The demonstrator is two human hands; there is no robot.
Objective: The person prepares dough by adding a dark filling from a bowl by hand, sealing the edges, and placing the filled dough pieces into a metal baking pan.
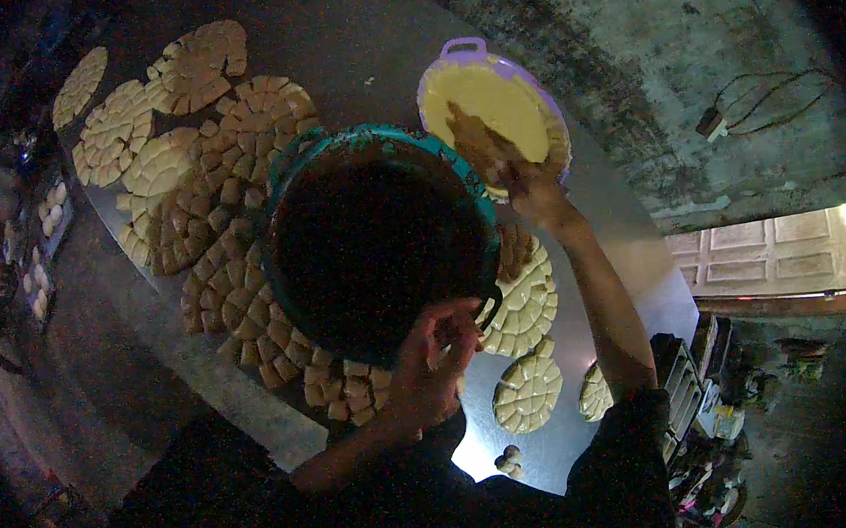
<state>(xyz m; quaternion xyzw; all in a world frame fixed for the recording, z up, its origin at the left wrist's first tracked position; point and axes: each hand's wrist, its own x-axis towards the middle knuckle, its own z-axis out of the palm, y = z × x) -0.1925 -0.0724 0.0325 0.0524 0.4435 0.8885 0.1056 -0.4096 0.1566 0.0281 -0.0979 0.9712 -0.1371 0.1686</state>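
Note:
A large teal basin (481, 186) with a dark inside covers the middle of the view; its contents are lost in shadow. Curled at its near rim, beside a dark loop handle, my left hand (430, 366) is closed on the basin. Beyond it to the right stands a purple basin (465, 47) with a looped handle, filled with a smooth pale-yellow mass (500, 102). My right hand (533, 190) reaches over the near edge of this basin, fingers drawn together at the yellow mass; what they hold is hidden. A dark hand-shaped shadow falls across the yellow surface.
Flat rounds of dough cut into many pieces (248, 286) spread over the metal table (349, 44) on the left. More cut rounds (528, 394) lie at the near right, by a few small dough balls (508, 461). A rough wall with a hanging cable (775, 102) borders the table.

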